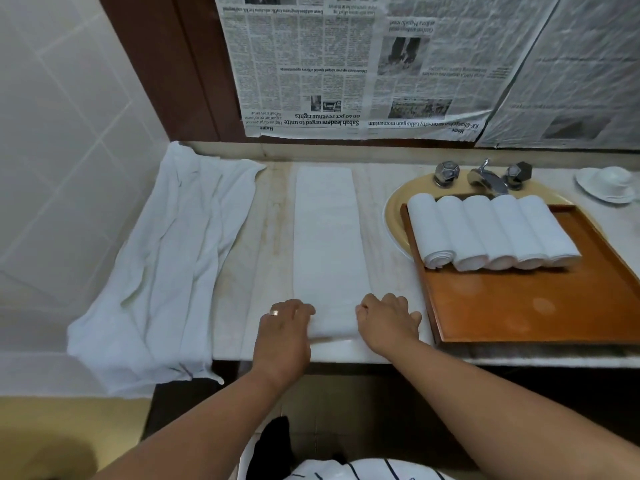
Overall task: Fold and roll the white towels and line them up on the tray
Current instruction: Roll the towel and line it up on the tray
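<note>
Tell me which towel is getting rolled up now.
Find the marble counter under the newspaper. In its middle lies a long folded towel, left hand and right hand at its near end. Unlike the crumpled towel beside it and the five rolls on the tray, it lies flat.

We see a long folded towel (325, 237) flat on the table (270, 209), its near end curled into a small roll. Five rolled towels (495, 233) sit touching in a row at the far end of the wooden tray (554, 313); a loose towel (166, 265) lies crumpled at far left.
</note>
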